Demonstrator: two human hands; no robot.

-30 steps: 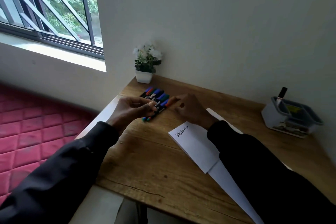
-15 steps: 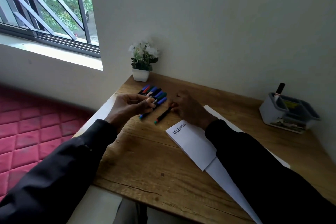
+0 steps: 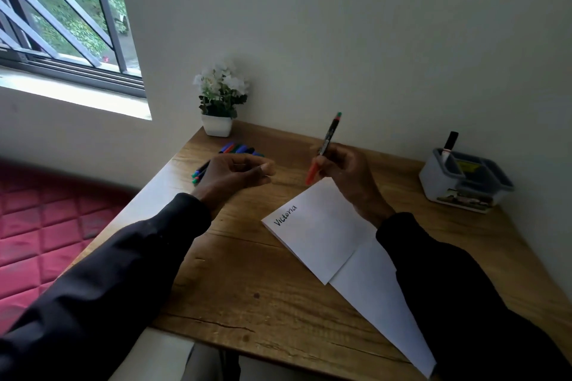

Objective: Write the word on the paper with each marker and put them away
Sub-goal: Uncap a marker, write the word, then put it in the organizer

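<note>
My right hand (image 3: 346, 176) grips a black marker with a red cap (image 3: 326, 145), tilted up, red end low over the desk just past the paper's far corner. The white paper (image 3: 322, 235) lies on the wooden desk (image 3: 235, 272) with "Victoria" written in black at its left edge. My left hand (image 3: 235, 176) hovers curled over the desk, nothing visible in it. Behind it lies a row of several markers (image 3: 238, 149), partly hidden by that hand. A grey organiser box (image 3: 464, 179) at the right holds one black marker (image 3: 449, 145) standing upright.
A small white pot of white flowers (image 3: 220, 102) stands at the desk's back left corner against the wall. A window sits up left, and a red quilted surface (image 3: 40, 232) lies below the desk's left edge. My dark sleeve covers the paper's right part.
My right hand lifted the red-capped marker off the desk and brought it right, up over the paper's far corner. My left hand drew back slightly from the marker row.
</note>
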